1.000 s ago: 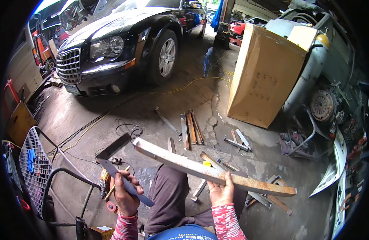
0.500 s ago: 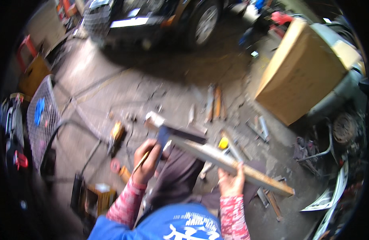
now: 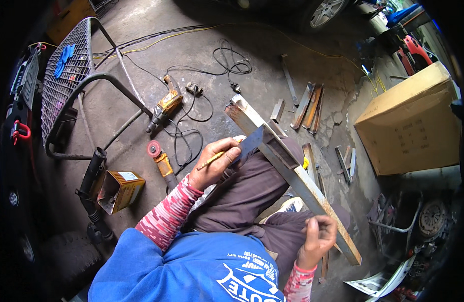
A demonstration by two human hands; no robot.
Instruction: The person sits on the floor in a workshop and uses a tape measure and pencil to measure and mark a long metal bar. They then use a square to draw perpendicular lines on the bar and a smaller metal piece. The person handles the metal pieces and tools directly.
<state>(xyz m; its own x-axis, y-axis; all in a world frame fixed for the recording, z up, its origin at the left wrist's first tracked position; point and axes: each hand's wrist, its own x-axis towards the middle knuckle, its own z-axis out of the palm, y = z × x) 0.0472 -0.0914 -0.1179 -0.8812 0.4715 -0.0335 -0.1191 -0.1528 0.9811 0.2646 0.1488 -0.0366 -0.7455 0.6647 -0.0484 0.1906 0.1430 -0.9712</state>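
Observation:
A long metal bar (image 3: 317,199), partly white with rusty ends, lies slantwise across my bent legs. My left hand (image 3: 215,162) is closed round a dark, flat metal square (image 3: 251,144), whose other leg lies along the bar. A yellow pencil (image 3: 210,160) sticks out between the same fingers. Beside the bar's near end, my right hand (image 3: 317,241) has its fingers loosely curled with a gap to the thumb, and nothing shows in it. A yellow round thing (image 3: 306,163) peeks out from under the bar.
On the floor to the left are a drill (image 3: 166,103), an angle grinder (image 3: 163,163) with its cord, an open tin box (image 3: 123,189) and a mesh-backed metal frame (image 3: 108,78). Cut metal pieces (image 3: 308,108) lie ahead; a cardboard box (image 3: 408,121) stands right.
My right hand has let go of the bar and drawn back beside its near end. My left hand still holds the square and pencil. The view has swung, with the vehicle now higher.

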